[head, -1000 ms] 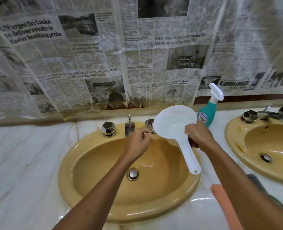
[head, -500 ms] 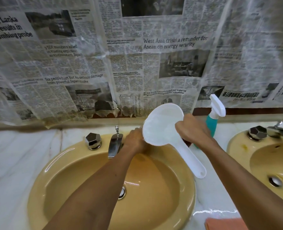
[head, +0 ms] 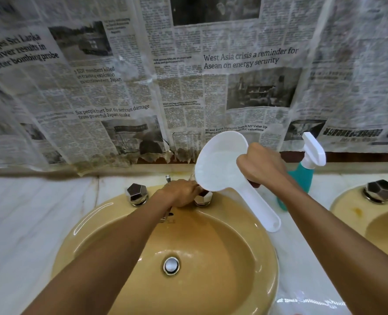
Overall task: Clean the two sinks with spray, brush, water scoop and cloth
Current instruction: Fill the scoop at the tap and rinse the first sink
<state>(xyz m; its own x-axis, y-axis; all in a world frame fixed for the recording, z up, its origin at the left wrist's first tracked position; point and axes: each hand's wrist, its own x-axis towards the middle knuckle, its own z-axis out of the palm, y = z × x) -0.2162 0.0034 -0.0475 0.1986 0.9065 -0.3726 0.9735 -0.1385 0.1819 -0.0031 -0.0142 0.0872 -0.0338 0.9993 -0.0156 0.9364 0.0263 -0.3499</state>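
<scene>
The sink [head: 124, 242], a tan basin, is set in a white marble counter [head: 29, 223]; its drain [head: 171, 265] is seen at the bowl's middle. At the sink's back rim, the left hand [head: 182, 193] is laid over the spout area, fingers reaching the right knob [head: 203, 198]; whether anything is gripped cannot be told. The left knob [head: 136, 193] is untouched. The scoop [head: 220, 164], white, is clamped in the right hand [head: 260, 165] where handle meets bowl, held tilted above the sink's back-right rim, handle pointing down-right over the counter. Just right of the sink, partly hidden behind the right arm, a teal spray bottle [head: 304, 176] is stood on the counter. Further right, a second sink [head: 347, 210] is partly seen. Behind the sink, the wall is covered with newspaper [head: 143, 87].
</scene>
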